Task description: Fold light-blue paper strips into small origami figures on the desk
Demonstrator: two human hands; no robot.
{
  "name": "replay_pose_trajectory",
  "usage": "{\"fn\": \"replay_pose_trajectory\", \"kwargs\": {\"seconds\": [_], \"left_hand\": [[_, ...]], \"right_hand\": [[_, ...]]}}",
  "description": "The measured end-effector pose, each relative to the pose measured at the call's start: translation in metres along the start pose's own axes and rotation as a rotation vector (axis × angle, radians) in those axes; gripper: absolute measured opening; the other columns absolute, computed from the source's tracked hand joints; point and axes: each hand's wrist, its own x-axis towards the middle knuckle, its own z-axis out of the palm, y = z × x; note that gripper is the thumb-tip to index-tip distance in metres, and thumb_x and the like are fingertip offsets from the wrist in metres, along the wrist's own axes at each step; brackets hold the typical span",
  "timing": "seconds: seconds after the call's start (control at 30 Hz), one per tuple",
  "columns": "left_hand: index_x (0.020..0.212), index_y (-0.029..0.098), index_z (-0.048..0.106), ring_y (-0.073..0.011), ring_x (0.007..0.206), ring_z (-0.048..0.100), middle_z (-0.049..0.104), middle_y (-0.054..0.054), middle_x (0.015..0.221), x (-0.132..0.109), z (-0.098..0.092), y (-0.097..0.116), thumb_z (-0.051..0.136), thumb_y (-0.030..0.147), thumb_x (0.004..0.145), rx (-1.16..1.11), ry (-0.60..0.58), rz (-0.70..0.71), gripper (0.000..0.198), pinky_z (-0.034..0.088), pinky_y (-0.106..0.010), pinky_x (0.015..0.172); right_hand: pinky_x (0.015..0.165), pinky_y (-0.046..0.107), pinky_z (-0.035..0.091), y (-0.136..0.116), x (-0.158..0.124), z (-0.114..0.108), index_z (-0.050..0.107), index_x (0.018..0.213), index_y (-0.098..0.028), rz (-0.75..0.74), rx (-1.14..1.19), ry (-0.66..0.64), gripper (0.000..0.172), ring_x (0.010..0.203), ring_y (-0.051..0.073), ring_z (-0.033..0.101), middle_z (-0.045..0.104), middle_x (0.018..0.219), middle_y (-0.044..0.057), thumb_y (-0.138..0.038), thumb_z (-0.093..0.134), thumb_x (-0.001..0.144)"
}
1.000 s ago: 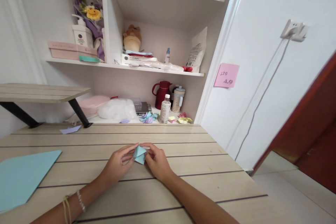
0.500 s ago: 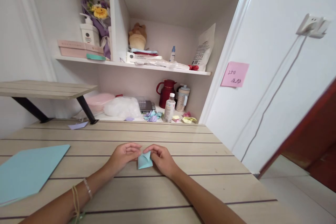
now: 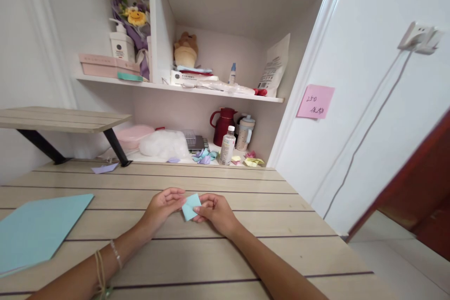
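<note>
A small folded square of light-blue paper [image 3: 190,206] is between my hands, a little above the middle of the wooden tabletop. My right hand [image 3: 214,213] pinches its right side, thumb on the upper face and fingers behind. At the left edge, the thumb and fingertips of my left hand [image 3: 163,208] close on the paper, its fingers curled. Crease lines show on the square's face. To the left lies a stack of larger light-blue sheets [image 3: 42,229].
A small riser shelf [image 3: 63,119] stands at the back left, with a lilac paper piece [image 3: 104,168] by its leg. Along the back are folded paper pieces [image 3: 206,155], a plastic bottle [image 3: 228,146], a red jug [image 3: 224,124] and a cup [image 3: 245,132].
The paper square has turned and its lifted flap now lies flat. My right hand has shifted from the far edge to a pinch on the right side, thumb on top.
</note>
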Motion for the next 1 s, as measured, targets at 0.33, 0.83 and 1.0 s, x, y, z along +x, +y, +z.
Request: {"fn": "replay_pose_trajectory", "kwargs": {"seconds": [0.33,0.83,1.0], "left_hand": [[0.068,0.012,0.065,-0.0165,0.059,0.061,0.066,-0.002,0.06,-0.004,0.006,-0.004,0.068,0.033,0.063,0.236,-0.214,-0.004,0.022,0.048,-0.025,0.057],[0.072,0.017,0.051,-0.0109,0.053,0.059,0.063,0.003,0.057,-0.002,0.004,0.001,0.069,0.025,0.066,-0.076,-0.101,0.08,0.021,0.044,-0.02,0.051],[0.086,0.013,0.062,-0.0163,0.074,0.063,0.07,-0.006,0.079,-0.005,0.002,0.005,0.074,0.021,0.059,-0.09,-0.1,0.051,0.031,0.048,-0.024,0.069]], "right_hand": [[0.048,0.021,0.044,0.003,0.0,0.005,0.054,0.072,-0.014,-0.02,-0.054,0.013,0.035,0.05,0.012,0.059,0.057,0.055,-0.003,-0.042,0.071,0.058],[0.069,0.028,0.047,-0.002,-0.005,0.001,0.061,0.087,-0.017,-0.262,-0.069,-0.054,0.024,0.069,0.015,0.06,0.062,0.071,0.001,-0.035,0.063,0.072],[0.077,0.033,0.046,-0.006,-0.006,-0.002,0.066,0.094,-0.02,-0.259,-0.042,-0.036,0.031,0.079,0.019,0.062,0.068,0.083,0.004,-0.037,0.066,0.069]]}}
